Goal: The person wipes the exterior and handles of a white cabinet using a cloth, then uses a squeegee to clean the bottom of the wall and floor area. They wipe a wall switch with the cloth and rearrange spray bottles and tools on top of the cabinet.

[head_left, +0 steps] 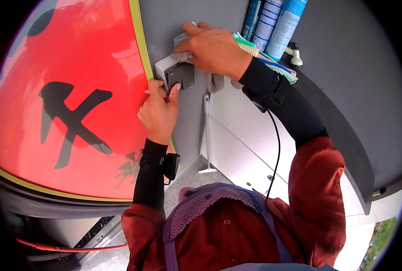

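Observation:
A small white box (162, 67) with a dark flap-like front (183, 74) sits against the grey wall, close to the yellow edge of a red panel. My left hand (158, 110) grips its lower corner, thumb on the dark front and fingers at the white side. Over the top of the box, my right hand (221, 49) is closed on a grey cloth (183, 55). Part of the cloth bunches under the fingers, and another end (215, 82) hangs below the palm.
Several spray cans (278, 27), a small white-handled brush (296, 58) and coloured cloths (280, 67) lie on a dark counter to the right. Below stand a white long-handled tool (207, 131) and white cabinet doors (241, 144). The red panel (24, 113) fills the left.

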Available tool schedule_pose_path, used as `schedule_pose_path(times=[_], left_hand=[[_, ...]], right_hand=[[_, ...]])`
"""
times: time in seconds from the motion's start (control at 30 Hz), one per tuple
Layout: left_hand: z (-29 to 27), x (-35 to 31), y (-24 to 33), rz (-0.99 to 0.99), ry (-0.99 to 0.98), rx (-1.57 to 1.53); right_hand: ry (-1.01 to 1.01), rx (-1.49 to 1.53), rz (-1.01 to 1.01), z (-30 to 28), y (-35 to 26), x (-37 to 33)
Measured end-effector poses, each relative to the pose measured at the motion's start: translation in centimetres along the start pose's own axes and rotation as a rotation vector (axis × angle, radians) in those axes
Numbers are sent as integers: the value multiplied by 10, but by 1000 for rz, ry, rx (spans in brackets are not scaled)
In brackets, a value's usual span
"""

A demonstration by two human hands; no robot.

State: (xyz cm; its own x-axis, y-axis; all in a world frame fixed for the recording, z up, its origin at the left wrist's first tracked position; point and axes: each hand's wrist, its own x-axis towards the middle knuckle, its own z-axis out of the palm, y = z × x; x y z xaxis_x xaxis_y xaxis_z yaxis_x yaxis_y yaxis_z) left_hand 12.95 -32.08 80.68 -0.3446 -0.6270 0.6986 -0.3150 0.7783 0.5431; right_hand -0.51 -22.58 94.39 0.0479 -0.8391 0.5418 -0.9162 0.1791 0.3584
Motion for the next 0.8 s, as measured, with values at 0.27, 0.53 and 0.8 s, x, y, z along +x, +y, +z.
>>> schedule_pose_path(times=[0.27,0.53,0.8], left_hand=[[-12,10,4,7,56,119],[-17,23,10,6,78,126],[-9,23,5,5,36,84]], right_hand=[[236,142,259,0,12,-29],[422,387,369,36,-39,-70],[508,424,409,55,-30,-86]])
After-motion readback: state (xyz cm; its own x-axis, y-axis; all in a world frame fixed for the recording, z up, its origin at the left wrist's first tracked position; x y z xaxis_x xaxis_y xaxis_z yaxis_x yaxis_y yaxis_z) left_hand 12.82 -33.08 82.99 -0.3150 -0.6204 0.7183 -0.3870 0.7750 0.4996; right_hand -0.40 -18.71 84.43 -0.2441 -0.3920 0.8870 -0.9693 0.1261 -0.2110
